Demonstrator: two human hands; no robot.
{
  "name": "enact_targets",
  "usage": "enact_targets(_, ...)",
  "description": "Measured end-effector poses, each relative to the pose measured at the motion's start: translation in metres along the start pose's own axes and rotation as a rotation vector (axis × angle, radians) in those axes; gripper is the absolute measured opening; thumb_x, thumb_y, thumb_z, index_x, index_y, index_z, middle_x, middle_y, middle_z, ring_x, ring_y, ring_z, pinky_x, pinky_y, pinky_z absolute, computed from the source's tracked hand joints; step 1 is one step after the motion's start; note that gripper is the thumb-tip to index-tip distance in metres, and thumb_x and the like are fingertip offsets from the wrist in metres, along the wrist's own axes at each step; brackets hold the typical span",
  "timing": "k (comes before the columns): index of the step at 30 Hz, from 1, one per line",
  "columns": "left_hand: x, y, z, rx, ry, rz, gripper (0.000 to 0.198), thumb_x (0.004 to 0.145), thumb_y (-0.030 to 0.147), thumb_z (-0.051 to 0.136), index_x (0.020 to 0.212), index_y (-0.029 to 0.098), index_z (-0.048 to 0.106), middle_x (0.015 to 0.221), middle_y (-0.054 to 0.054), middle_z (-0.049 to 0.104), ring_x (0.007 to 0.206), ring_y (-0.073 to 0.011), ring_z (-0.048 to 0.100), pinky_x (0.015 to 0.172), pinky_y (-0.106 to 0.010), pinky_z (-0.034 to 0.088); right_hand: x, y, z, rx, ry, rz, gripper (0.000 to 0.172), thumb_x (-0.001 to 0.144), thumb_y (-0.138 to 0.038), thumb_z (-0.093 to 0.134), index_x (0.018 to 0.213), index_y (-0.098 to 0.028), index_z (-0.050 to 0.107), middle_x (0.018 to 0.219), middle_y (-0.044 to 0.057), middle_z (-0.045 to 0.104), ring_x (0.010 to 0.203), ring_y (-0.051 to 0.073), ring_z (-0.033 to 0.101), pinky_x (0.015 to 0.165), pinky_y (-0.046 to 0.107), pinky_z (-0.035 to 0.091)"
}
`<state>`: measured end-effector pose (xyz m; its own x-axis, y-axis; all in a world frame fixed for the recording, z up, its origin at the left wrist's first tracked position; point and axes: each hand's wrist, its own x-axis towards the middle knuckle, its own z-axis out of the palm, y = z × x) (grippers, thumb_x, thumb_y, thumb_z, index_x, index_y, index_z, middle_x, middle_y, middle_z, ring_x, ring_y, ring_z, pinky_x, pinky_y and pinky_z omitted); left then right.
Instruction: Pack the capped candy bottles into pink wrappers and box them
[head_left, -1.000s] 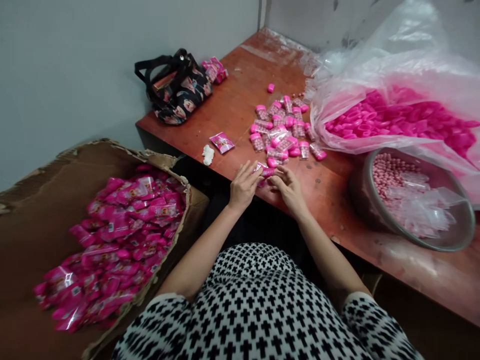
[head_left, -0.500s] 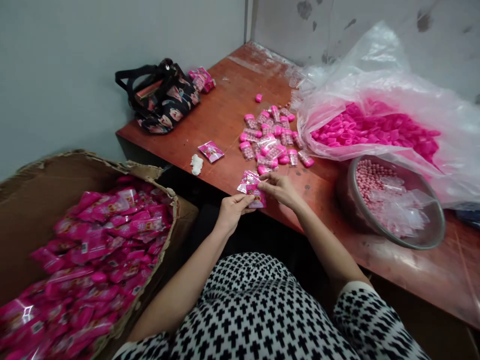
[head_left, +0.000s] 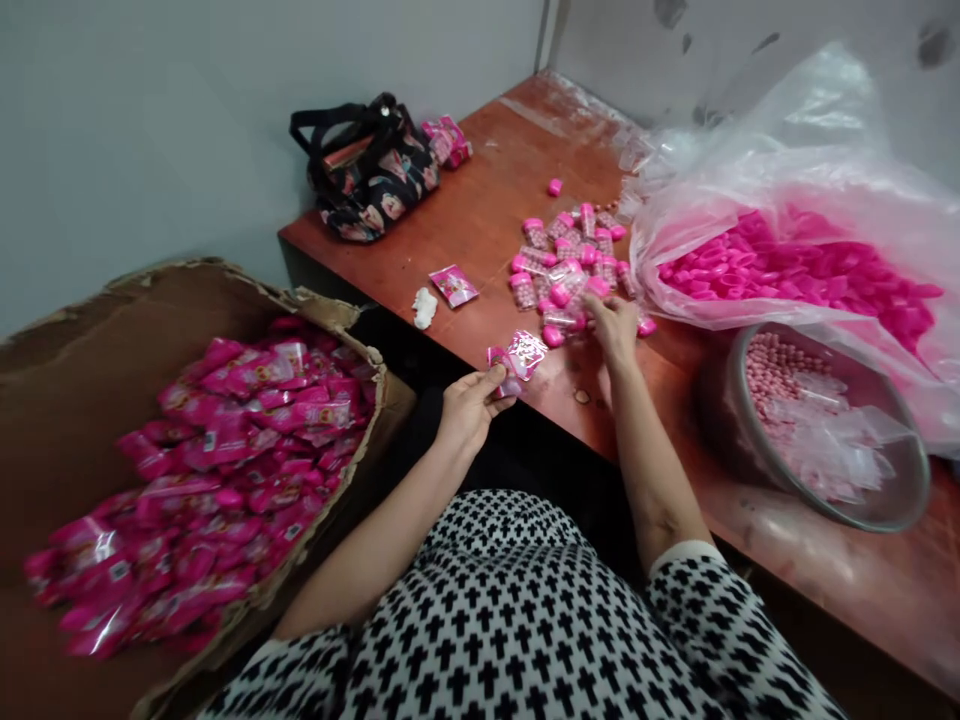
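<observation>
Pinched between thumb and fingers, a small pink printed packet [head_left: 508, 383] is in my left hand [head_left: 469, 408], just over the table's front edge. A shiny pink-and-white printed piece [head_left: 527, 354] shows right beyond it; I cannot tell whether it is part of that packet. My right hand [head_left: 616, 328] is at the near side of a pile of small clear bottles [head_left: 523, 291] with pink caps and pink beads inside. Its fingers are closed on a pink-capped bottle [head_left: 598, 287]. Another flat pink packet [head_left: 454, 286] lies left of the pile, beside a crumpled white scrap [head_left: 424, 308].
A cardboard box [head_left: 375, 375] of filled pink packets [head_left: 240, 430] stands at left. On the reddish table [head_left: 495, 180] are a flowered handbag [head_left: 375, 190], a clear plastic bag [head_left: 810, 165] of pink caps [head_left: 802, 270], and a grey bowl [head_left: 911, 490] with pink beads and clear pieces.
My right hand has left the packet and moved away to the bottle pile. My left hand still holds the packet. The whole view has shifted, so the table sits further right.
</observation>
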<state>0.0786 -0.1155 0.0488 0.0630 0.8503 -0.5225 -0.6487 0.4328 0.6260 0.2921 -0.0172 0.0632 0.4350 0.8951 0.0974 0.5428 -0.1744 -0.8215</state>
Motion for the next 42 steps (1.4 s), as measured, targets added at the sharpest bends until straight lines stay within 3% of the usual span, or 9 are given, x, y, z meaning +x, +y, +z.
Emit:
enact_targets(3,0.002,0.003,0.002,-0.114,0.031,-0.039,0.020,0.065,0.024,0.077,0.072,0.011,0.063,0.068,-0.003,0.066,0.058,-0.0113,0.064,0.057,-0.023,0.054,-0.029,-0.002,-0.008,0.290,0.073,-0.054,0.028,0.073,-0.045,0.059,0.079,-0.018,0.054,0.071,-0.001,0.062,0.057,0.012,0.058,0.048,0.022,0.046)
enact_targets(5,0.004,0.004,0.004,-0.173,0.067,-0.058,0.018,0.067,0.021,0.075,0.075,0.011,0.064,0.070,-0.004,0.067,0.060,-0.0119,0.065,0.060,-0.024,0.055,-0.062,-0.007,-0.014,0.448,-0.050,-0.043,0.025,0.072,-0.041,0.063,0.080,-0.020,0.051,0.071,-0.003,0.063,0.052,0.010,0.058,0.045,0.021,0.045)
enact_targets(7,0.006,0.004,0.005,-0.224,0.100,-0.054,0.016,0.068,0.020,0.075,0.075,0.011,0.063,0.071,-0.003,0.067,0.061,-0.0117,0.065,0.063,-0.025,0.055,-0.101,-0.013,-0.018,0.509,-0.264,0.045,0.025,0.073,-0.040,0.065,0.080,-0.020,0.051,0.063,-0.003,0.062,0.047,0.010,0.057,0.042,0.020,0.044)
enact_targets(9,0.007,0.002,0.005,-0.266,0.100,-0.049,0.016,0.067,0.019,0.075,0.076,0.012,0.063,0.071,-0.002,0.067,0.062,-0.0120,0.065,0.065,-0.027,0.056,-0.136,-0.018,-0.019,0.548,-0.389,0.141,0.026,0.073,-0.040,0.067,0.082,-0.020,0.052,0.061,-0.003,0.064,0.045,0.010,0.058,0.040,0.020,0.046)
enact_targets(13,0.006,-0.004,0.008,-0.299,0.056,-0.065,0.017,0.068,0.020,0.074,0.078,0.012,0.063,0.073,-0.003,0.068,0.066,-0.0147,0.067,0.066,-0.028,0.055,-0.175,-0.021,-0.009,0.589,-0.430,0.217,0.028,0.073,-0.040,0.067,0.084,-0.019,0.053,0.072,0.001,0.070,0.050,0.011,0.063,0.042,0.021,0.050)
enact_targets(20,-0.001,-0.011,0.017,-0.285,-0.009,-0.035,0.018,0.067,0.023,0.076,0.075,0.012,0.064,0.070,-0.004,0.068,0.063,-0.0112,0.065,0.066,-0.022,0.052,-0.177,-0.018,0.002,0.611,-0.401,0.240,0.029,0.073,-0.040,0.068,0.084,-0.018,0.053,0.068,0.000,0.070,0.049,0.010,0.062,0.042,0.020,0.049)
enact_targets(28,-0.006,-0.009,0.019,-0.151,-0.101,0.020,0.030,0.060,0.034,0.079,0.066,0.012,0.059,0.058,0.000,0.062,0.049,-0.0087,0.057,0.049,-0.020,0.044,-0.176,-0.020,0.002,0.614,-0.413,0.212,0.027,0.074,-0.040,0.066,0.085,-0.019,0.054,0.067,-0.001,0.069,0.047,0.010,0.061,0.042,0.021,0.049)
enact_targets(34,-0.007,-0.002,0.017,-0.031,-0.181,0.038,0.037,0.056,0.041,0.080,0.070,0.012,0.060,0.062,-0.001,0.063,0.052,-0.0097,0.058,0.052,-0.021,0.046,-0.171,-0.017,0.002,0.633,-0.429,0.175,0.025,0.075,-0.039,0.066,0.084,-0.019,0.054,0.065,-0.002,0.069,0.047,0.010,0.061,0.042,0.020,0.049)
enact_targets(42,-0.005,-0.002,0.017,0.080,-0.285,0.055,0.034,0.054,0.030,0.082,0.075,0.011,0.063,0.064,-0.001,0.063,0.050,-0.0091,0.056,0.051,-0.023,0.046,-0.169,-0.012,0.003,0.609,-0.345,0.047,0.022,0.076,-0.035,0.066,0.087,-0.018,0.057,0.071,-0.001,0.068,0.052,0.008,0.061,0.046,0.020,0.050)
